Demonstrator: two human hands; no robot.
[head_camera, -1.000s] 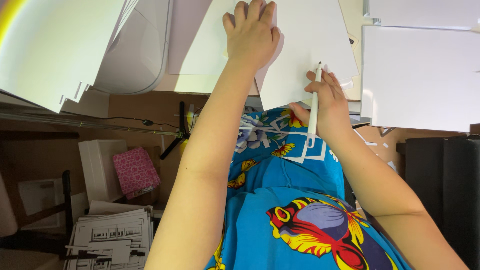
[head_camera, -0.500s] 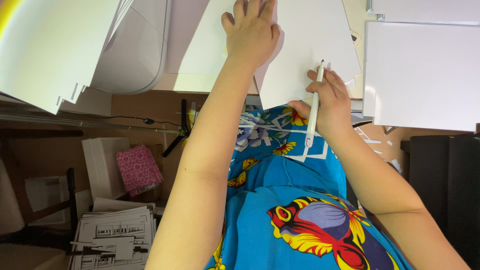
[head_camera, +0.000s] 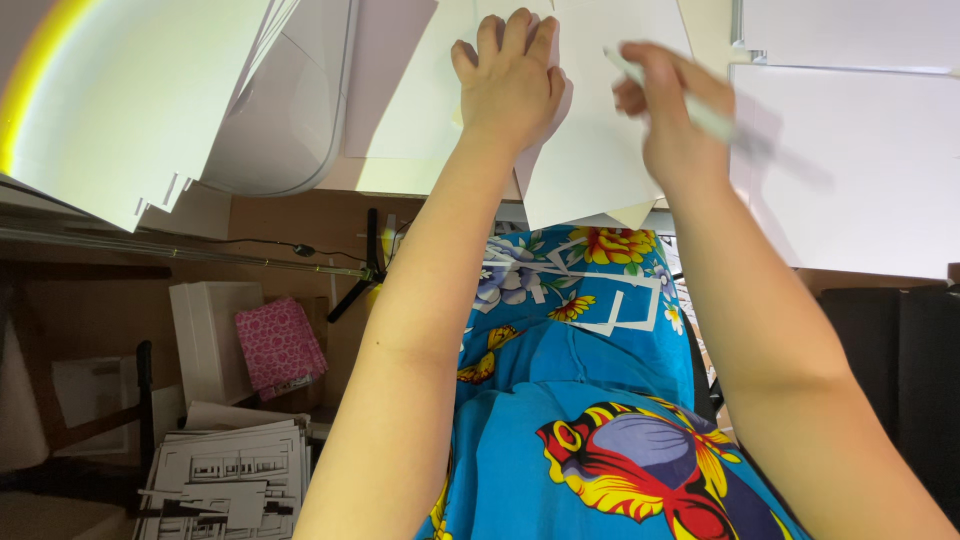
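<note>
1. The bench runs across the top of the view, pale and covered with white sheets and boards.
2. A large white board lies on the right of the bench, just beside the right hand.
3. A big stack of white sheets overhangs the bench edge on the left, next to a rounded white tray-like shape.
4. The person's lap, in bright blue flowered cloth, fills the lower middle; white cut paper strips rest on it.
5. The white paper sheet lies on the bench between both hands, its lower corner hanging over the edge.
6. On the floor at lower left sit a pile of cut-out card pieces, a white box and a pink patterned packet.
7. The left hand lies flat and open, fingers spread, pressing the paper sheet down.
8. The right hand is blurred; it is closed around a slim white pen-like tool, held above the sheet's right part. Whether the tip touches the paper cannot be told.
</note>
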